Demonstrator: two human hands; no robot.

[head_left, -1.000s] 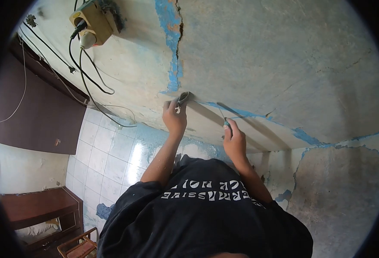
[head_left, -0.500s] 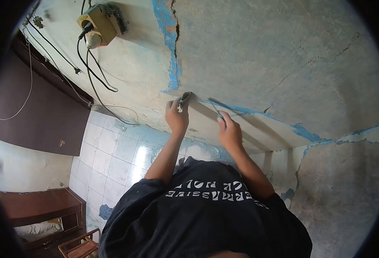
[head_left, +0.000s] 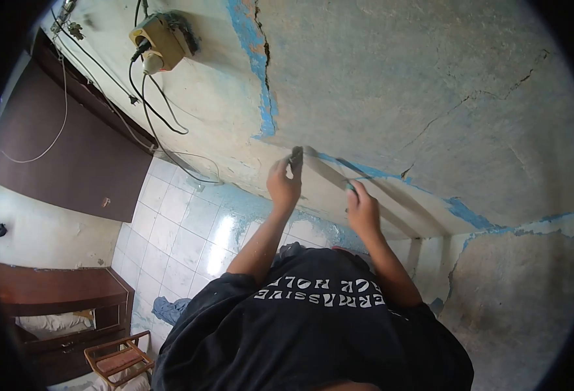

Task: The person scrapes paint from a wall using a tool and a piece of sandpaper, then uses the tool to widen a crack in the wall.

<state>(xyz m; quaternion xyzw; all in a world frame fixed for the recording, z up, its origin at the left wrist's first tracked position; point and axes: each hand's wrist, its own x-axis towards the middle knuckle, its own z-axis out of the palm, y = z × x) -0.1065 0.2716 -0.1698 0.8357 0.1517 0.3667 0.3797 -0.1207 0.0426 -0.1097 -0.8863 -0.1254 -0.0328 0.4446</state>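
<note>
My left hand [head_left: 284, 187] is raised near the wall, fingers and thumb closed around a small grey, curled piece [head_left: 297, 155] whose kind I cannot tell. To its right, my right hand [head_left: 364, 210] grips a scraper with a teal handle [head_left: 351, 187]. Its thin blade is hard to make out against the wall, close to a strip of exposed blue paint [head_left: 381, 172]. Above that strip the wall [head_left: 391, 85] is rough and grey; below, it is pale and smoother.
A yellowish socket box [head_left: 160, 42] with plugs and hanging cables [head_left: 150, 107] is on the wall at upper left. White floor tiles [head_left: 176, 195] lie below. A wooden chair [head_left: 119, 357], a brown cabinet [head_left: 59, 293] and a grey-blue cloth [head_left: 170, 310] are at lower left. Cracks run through the wall.
Both hands have shifted right and slightly down in the view, still holding their things. The camera view has also moved a little; the room at left sits further right.
</note>
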